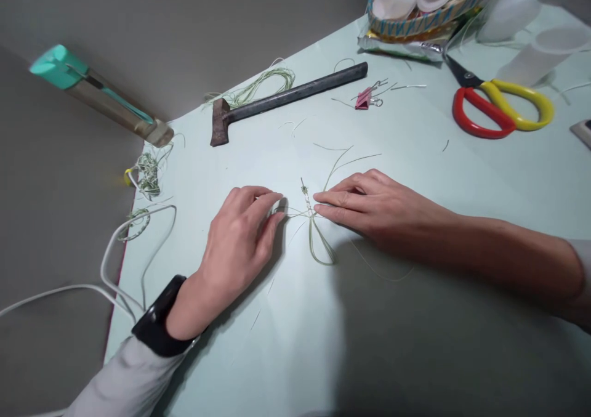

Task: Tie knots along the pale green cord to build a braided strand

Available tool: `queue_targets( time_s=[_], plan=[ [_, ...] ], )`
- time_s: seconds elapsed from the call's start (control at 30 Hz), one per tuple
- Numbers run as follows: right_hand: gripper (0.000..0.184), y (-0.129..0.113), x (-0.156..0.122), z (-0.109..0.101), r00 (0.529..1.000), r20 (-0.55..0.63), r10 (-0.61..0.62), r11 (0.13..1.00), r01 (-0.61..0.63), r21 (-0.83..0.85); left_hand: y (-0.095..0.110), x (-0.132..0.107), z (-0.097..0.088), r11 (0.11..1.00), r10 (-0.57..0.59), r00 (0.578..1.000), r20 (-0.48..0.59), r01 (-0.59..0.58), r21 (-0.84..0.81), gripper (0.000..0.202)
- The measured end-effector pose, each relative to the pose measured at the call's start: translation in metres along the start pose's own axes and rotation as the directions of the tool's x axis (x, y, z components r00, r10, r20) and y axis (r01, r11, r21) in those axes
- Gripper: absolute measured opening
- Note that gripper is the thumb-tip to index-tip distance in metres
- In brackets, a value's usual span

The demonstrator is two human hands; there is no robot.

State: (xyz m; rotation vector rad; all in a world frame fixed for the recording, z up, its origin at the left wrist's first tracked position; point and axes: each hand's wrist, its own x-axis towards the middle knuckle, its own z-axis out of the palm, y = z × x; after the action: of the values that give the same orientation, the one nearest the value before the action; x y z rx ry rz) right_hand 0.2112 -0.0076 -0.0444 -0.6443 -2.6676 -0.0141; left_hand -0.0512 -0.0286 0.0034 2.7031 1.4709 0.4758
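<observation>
A small braided piece (307, 201) of thin green and white strands lies on the table between my hands. A double loop of green strand (322, 251) extends from its lower end toward me. My left hand (242, 232) is at its left, with thumb and index finger closing on thin strands that run out from the piece. My right hand (369, 204) is close against its right side, thumb and finger together. Loose strand ends (344, 159) come out beyond the right hand, and its fingers partly hide where they pass. A black band (159, 318) is on my left wrist.
Behind lie a hammer (295, 92), a coil of green strands (270, 86) and a pink binder clip (364, 98). Scissors (484, 112), a basket (415, 26) and a translucent cup (530, 60) are back right. A white cable (108, 254) crosses the left edge near tangled strands (148, 174).
</observation>
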Motion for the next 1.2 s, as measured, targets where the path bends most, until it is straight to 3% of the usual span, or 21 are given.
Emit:
queue_targets(
  time_s=[0.27,0.57,0.77,1.03,1.2],
  plan=[
    [0.043,0.001,0.001,0.0,0.999,0.038,0.009,0.999,-0.011,0.036,-0.001,0.006,0.007,0.971,-0.109,0.991,0.074,0.122,-0.206,0.014],
    [0.041,0.0,0.0,0.001,0.999,0.035,0.026,0.997,-0.029,0.072,0.002,0.005,0.011,0.994,-0.023,0.998,0.053,0.028,-0.102,0.013],
    [0.042,0.001,0.001,-0.001,0.999,0.048,0.022,0.997,-0.026,0.073,0.004,0.002,0.013,0.995,-0.074,0.995,0.063,0.078,-0.068,0.01],
    [0.041,0.002,-0.001,0.0,0.999,0.047,0.011,0.996,-0.015,0.091,0.011,0.003,0.012,0.989,-0.065,0.997,-0.034,0.06,-0.138,0.011],
    [0.04,0.001,0.0,-0.001,0.999,0.032,0.024,0.996,-0.027,0.09,0.013,0.008,0.015,0.977,-0.064,0.998,0.019,0.067,-0.2,0.01]
  ],
)
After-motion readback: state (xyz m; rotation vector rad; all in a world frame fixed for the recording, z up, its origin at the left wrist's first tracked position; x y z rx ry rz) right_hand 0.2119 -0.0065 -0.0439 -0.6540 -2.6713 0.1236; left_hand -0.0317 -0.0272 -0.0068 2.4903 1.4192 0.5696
